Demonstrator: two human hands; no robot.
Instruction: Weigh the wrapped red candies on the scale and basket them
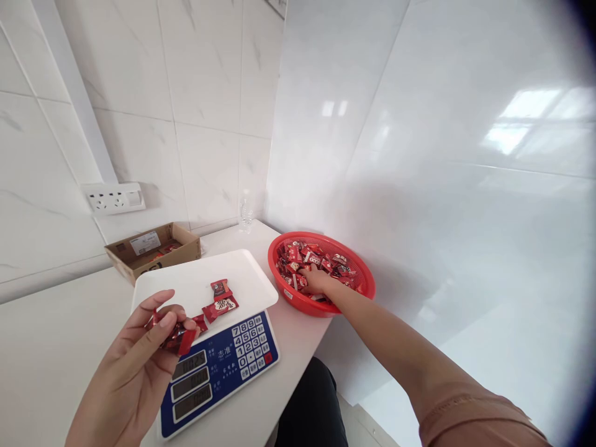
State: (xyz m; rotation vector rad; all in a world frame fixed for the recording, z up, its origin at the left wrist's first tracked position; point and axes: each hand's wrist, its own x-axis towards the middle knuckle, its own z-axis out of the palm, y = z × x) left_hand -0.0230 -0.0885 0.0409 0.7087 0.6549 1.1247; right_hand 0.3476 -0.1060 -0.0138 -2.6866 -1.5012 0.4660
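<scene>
The left hand (pixel 135 366) rises from the lower left of the frame, palm side toward the camera, its fingers bent and its thumb laid across. Between thumb and fingers it pinches red wrapped packets (pixel 181 343), the grip closed around them; how many is unclear. This hand is held in front of the near left part of a white weighing tray (pixel 254 282), where more red packets (pixel 220 306) lie, one partly hidden beside the fingertips.

The right arm (pixel 382 332) reaches out nearly straight from the lower right corner, past a brown sleeve (pixel 479 419), to the centre of the frame. There the right hand (pixel 317 281) points down into a heap of similar packets (pixel 313 256) inside a red basket (pixel 305 305). Its fingers are partly sunk among them, so whether they have hold of any I cannot tell.

The scale's blue panel (pixel 228 397) sits lower centre on the white bench (pixel 51 347); a cardboard box (pixel 186 251) stands behind the tray, left of centre.
</scene>
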